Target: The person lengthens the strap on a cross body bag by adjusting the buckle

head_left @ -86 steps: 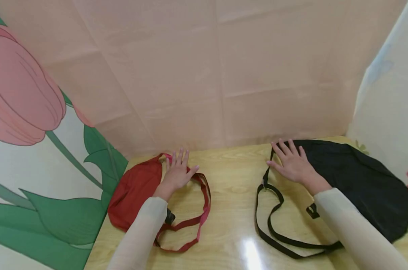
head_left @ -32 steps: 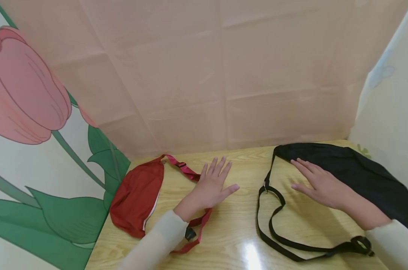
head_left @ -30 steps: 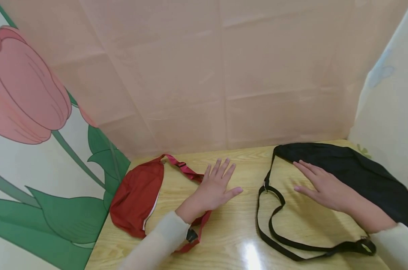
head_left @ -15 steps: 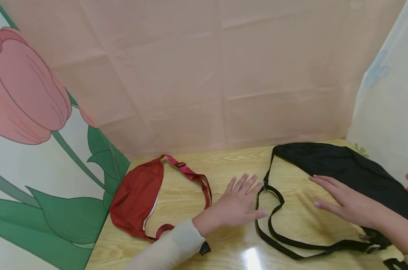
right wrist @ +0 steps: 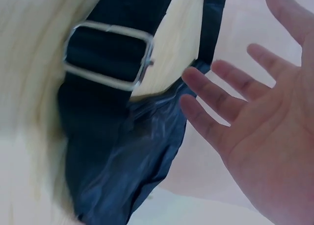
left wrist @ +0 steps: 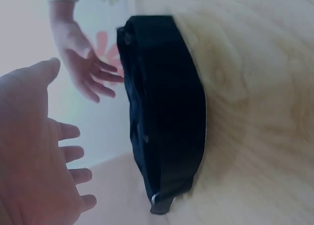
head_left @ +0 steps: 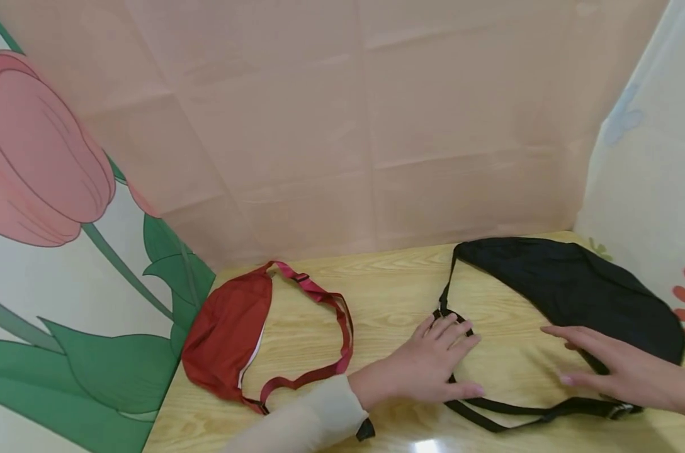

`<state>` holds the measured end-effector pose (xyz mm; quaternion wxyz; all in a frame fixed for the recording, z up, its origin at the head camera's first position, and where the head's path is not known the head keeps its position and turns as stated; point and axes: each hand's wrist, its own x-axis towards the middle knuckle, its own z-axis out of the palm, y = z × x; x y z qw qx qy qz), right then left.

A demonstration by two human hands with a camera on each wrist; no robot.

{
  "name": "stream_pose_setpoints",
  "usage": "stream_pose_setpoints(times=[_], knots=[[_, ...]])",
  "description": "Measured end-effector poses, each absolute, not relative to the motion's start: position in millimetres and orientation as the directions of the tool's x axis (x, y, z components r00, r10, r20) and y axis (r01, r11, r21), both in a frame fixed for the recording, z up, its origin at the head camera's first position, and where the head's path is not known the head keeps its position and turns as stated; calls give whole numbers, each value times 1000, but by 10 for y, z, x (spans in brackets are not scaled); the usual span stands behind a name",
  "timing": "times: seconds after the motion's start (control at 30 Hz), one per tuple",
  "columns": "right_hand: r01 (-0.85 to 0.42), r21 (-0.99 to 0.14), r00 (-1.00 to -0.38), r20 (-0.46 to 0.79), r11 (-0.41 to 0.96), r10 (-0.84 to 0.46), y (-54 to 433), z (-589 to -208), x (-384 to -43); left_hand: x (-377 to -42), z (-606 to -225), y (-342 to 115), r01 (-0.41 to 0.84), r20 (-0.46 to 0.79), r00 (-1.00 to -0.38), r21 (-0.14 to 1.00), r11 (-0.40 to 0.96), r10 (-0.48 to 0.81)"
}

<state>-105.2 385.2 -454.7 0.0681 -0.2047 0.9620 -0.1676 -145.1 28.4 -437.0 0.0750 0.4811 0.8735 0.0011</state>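
Note:
A black sling bag (head_left: 580, 283) lies flat on the table at the right, its long strap (head_left: 509, 412) looped toward the middle. My left hand (head_left: 427, 365) hovers over that strap with fingers spread, covering part of the loop. Beside the bag's lower edge is my right hand (head_left: 631, 371), fingers extended and holding nothing. The right wrist view shows the strap's metal buckle (right wrist: 142, 63) close to that hand. At the left rests a red waist bag (head_left: 223, 333) with its red strap (head_left: 342, 314) curved out to the right. My left sleeve hides part of this strap.
The wooden table (head_left: 393, 277) meets a beige cloth backdrop (head_left: 286, 126) behind the bags. A tulip-printed panel (head_left: 42, 151) stands at the left, a pale flowered one (head_left: 654, 170) at the right. A black clip (head_left: 366, 430) pokes out beside my left sleeve.
My left hand has moved right and nearer, from the red bag's strap to over the black strap. My right hand has drawn back from the black bag's far corner toward the lower right.

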Motion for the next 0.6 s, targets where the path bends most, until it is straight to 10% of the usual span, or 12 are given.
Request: stream_pose_setpoints(times=[0.27, 0.6], knots=[[-256, -516, -830, -316, 817, -460, 4127, -4626, -1077, -1359, -4525, 484, 892, -231, -432, 32, 450, 872], [-309, -631, -714, -340, 711, -612, 4293, -4709, -1079, -1265, -4653, 751, 923, -303, -358, 29, 384, 883]])
